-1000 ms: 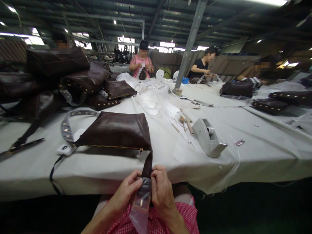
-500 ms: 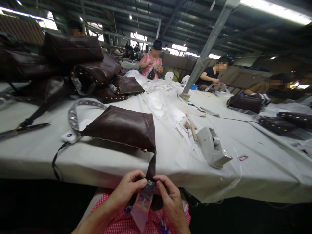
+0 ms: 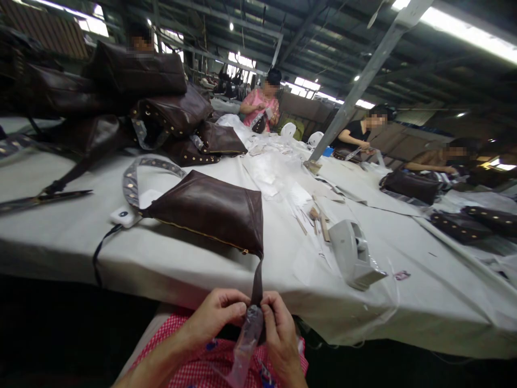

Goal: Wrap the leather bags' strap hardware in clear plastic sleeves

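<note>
A dark brown leather bag with a zip along its near edge lies on the table in front of me. From its right corner a brown strap runs down over the table edge to my hands. My left hand pinches the strap from the left, and my right hand pinches it from the right. Between them, clear plastic film lies around the strap and hangs down over my lap. Studs dot the bag's other strap, which curves up on the left and looks film-covered.
A tape dispenser stands to the right on the white-covered table. Scissors and a small white device lie left. Brown bags are piled behind. Loose plastic covers the middle; several co-workers handle bags beyond.
The film at my fingers has gone from flat and spread to narrower and gathered around the strap. Both hands keep their pinch. The whole view has shifted slightly.
</note>
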`<state>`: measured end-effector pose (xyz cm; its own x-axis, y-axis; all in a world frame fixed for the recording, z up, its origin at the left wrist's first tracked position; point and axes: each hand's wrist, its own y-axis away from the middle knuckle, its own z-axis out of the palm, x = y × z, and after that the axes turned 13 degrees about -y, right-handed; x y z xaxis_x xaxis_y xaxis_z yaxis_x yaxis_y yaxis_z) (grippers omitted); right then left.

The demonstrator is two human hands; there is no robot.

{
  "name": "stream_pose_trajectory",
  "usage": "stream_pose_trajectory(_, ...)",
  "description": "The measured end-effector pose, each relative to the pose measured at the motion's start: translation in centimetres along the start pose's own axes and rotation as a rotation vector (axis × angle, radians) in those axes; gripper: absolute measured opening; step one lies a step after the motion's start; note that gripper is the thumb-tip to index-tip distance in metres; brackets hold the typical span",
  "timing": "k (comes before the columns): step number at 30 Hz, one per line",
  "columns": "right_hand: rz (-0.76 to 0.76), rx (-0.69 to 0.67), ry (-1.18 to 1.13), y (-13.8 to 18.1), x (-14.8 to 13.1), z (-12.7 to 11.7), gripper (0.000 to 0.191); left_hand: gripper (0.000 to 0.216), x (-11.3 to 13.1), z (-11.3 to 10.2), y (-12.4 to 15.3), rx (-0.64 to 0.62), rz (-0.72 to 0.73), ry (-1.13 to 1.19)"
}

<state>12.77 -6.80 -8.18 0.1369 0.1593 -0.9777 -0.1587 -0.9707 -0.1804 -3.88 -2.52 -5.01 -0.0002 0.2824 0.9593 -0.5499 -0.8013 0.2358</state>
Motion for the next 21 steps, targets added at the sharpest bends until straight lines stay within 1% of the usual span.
stream_pose_trajectory(4, 0.037, 0.063, -0.022, 0.3, 0.4, 0.3, 0.025, 0.018, -0.8, 0.7, 0.2, 0.066, 0.093, -0.056)
stream_pose_trajectory(9, 0.212, 0.122, -0.256, 0.6, 0.9, 0.5, 0.027, 0.02, -1.5, 1.2, 0.3, 0.153, 0.159, -0.188)
stream_pose_trajectory(11, 0.245, 0.136, -0.313, 0.7, 1.1, 0.6, 0.028, 0.02, -1.6, 1.2, 0.5, 0.212, 0.229, -0.295)
stream_pose_trajectory(14, 0.245, 0.159, -0.339, 0.8, 1.4, 0.8, 0.027, 0.018, -1.6, 1.3, 0.7, 0.308, 0.315, -0.43)
stream_pose_trajectory(18, 0.233, 0.156, -0.318, 0.7, 1.3, 0.9, 0.027, 0.016, -1.7, 1.3, 1.0, 0.394, 0.281, -0.476)
stream_pose_trajectory(20, 0.205, 0.155, -0.282, 0.7, 1.2, 0.9, 0.027, 0.014, -1.5, 1.2, 1.0, 0.404, 0.279, -0.458)
stream_pose_trajectory(21, 0.193, 0.154, -0.264, 0.7, 1.2, 0.9, 0.026, 0.012, -1.2, 1.1, 1.0, 0.385, 0.283, -0.447)
